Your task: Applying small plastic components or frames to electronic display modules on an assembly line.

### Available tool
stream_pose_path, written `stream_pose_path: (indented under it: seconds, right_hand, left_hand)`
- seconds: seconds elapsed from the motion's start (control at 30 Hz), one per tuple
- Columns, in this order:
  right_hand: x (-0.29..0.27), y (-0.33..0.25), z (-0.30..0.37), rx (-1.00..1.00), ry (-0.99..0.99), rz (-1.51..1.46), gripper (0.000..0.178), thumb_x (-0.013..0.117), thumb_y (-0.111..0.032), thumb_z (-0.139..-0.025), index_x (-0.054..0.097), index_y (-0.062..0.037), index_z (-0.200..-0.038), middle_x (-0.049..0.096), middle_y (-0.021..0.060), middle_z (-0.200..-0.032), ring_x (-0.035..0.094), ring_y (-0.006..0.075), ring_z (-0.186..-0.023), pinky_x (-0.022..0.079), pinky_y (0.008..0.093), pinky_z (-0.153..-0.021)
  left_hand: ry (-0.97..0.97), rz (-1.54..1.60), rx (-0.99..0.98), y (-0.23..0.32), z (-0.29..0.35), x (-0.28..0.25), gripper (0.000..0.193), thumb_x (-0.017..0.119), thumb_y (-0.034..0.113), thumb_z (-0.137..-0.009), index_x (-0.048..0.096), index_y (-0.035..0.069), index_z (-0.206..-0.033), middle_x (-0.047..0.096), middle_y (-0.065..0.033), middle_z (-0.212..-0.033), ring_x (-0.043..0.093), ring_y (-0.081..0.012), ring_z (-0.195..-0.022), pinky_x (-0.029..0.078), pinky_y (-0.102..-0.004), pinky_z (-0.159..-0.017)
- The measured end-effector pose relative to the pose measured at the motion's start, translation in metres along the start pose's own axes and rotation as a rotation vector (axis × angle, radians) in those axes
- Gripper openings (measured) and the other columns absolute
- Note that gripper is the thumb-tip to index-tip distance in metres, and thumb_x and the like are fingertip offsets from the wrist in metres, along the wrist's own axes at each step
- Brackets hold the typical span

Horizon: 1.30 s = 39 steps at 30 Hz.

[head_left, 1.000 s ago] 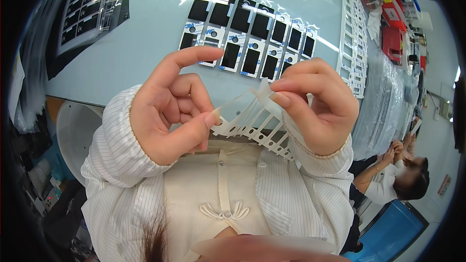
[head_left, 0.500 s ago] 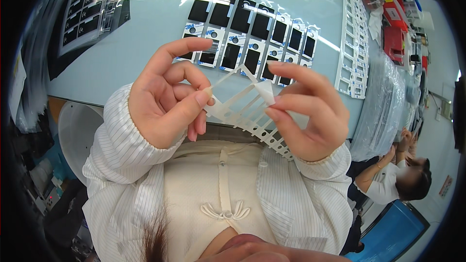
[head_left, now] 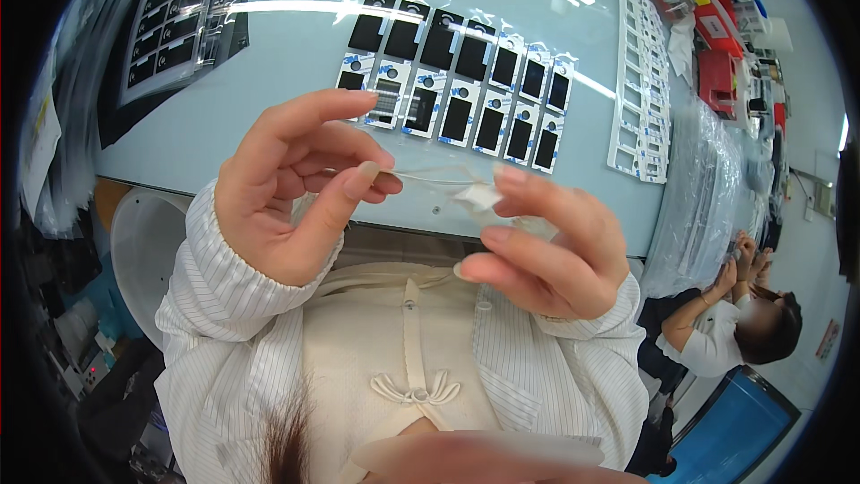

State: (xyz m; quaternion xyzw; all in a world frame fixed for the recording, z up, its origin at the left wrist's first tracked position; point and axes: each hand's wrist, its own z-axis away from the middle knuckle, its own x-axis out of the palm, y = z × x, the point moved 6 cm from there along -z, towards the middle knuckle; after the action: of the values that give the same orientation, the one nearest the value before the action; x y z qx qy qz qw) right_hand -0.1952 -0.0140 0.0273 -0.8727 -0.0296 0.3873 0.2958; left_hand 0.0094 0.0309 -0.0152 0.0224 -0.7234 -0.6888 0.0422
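My left hand pinches the end of a thin, pale cut-out sheet between thumb and fingers. The sheet stretches sideways toward my right hand, seen nearly edge-on and blurred. Its crumpled white part lies by my right index fingertip; whether they touch I cannot tell. The fingers and thumb of my right hand are spread apart. Beyond both hands, black rectangular pieces lie in a row on the table. Nearer are white-bordered pieces with dark windows, several bearing a round hole.
Clear film with black panels covers the table's far left. At right lie a white cut-out frame sheet, stacked plastic bags and red bins. A white bin stands lower left; another person is at right.
The pale sheet has swung from hanging with its slots visible to nearly edge-on. My right thumb and fingers have spread apart, and the thumb has dropped. My left hand keeps its pinch.
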Motion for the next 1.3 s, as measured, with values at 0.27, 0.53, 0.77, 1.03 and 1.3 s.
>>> stream_pose_path:
  seconds: [0.27,0.53,0.77,1.03,1.3]
  right_hand:
    - [-0.002,-0.044,0.012,-0.381,0.002,-0.035,0.028,0.081,-0.027,-0.084,0.069,-0.0017,-0.086,0.073,0.0185,-0.096,0.07,0.0202,-0.067,0.055,0.0273,-0.058]
    - [-0.026,-0.062,0.012,-0.285,-0.196,-0.369,0.027,0.083,-0.023,-0.081,0.071,-0.0009,-0.091,0.075,0.0135,-0.089,0.066,0.0152,-0.062,0.045,0.0221,-0.051]
    - [-0.025,0.002,-0.013,0.213,-0.256,-0.477,0.031,0.075,-0.017,-0.088,0.068,0.0033,-0.11,0.067,0.0196,-0.118,0.068,0.0239,-0.098,0.052,0.03,-0.079]
    - [0.063,0.001,0.009,0.699,-0.311,-0.985,0.009,0.068,-0.001,-0.09,0.07,0.0034,-0.098,0.071,0.0098,-0.091,0.065,0.0164,-0.083,0.05,0.0271,-0.078]
    - [0.041,-0.019,0.006,0.372,-0.199,-0.436,0.009,0.072,0.001,-0.084,0.071,-0.0005,-0.093,0.069,0.0089,-0.082,0.063,0.0178,-0.068,0.049,0.0277,-0.062]
  left_hand:
    - [-0.065,0.146,0.116,0.01,0.008,-0.002,0.032,0.063,0.002,-0.095,0.054,-0.005,-0.125,0.068,-0.0146,-0.102,0.068,-0.0186,-0.096,0.057,-0.0321,-0.087]
    - [-0.232,0.241,0.051,0.021,0.018,-0.002,0.021,0.065,-0.004,-0.085,0.065,-0.006,-0.106,0.068,-0.0148,-0.101,0.068,-0.0211,-0.09,0.055,-0.0322,-0.083]
    - [-0.418,0.211,0.174,0.028,0.027,-0.005,0.018,0.07,0.001,-0.079,0.071,-0.002,-0.096,0.071,-0.0136,-0.09,0.068,-0.0226,-0.085,0.053,-0.0311,-0.077]
    - [-0.534,-0.028,0.292,0.032,0.026,-0.006,0.026,0.07,-0.009,-0.075,0.073,0.002,-0.099,0.069,-0.0115,-0.098,0.067,-0.0208,-0.082,0.054,-0.0296,-0.072]
    - [-0.341,-0.15,-0.075,0.005,0.021,-0.015,0.019,0.077,0.01,-0.079,0.069,0.004,-0.094,0.06,-0.0109,-0.105,0.058,-0.018,-0.088,0.046,-0.0291,-0.081]
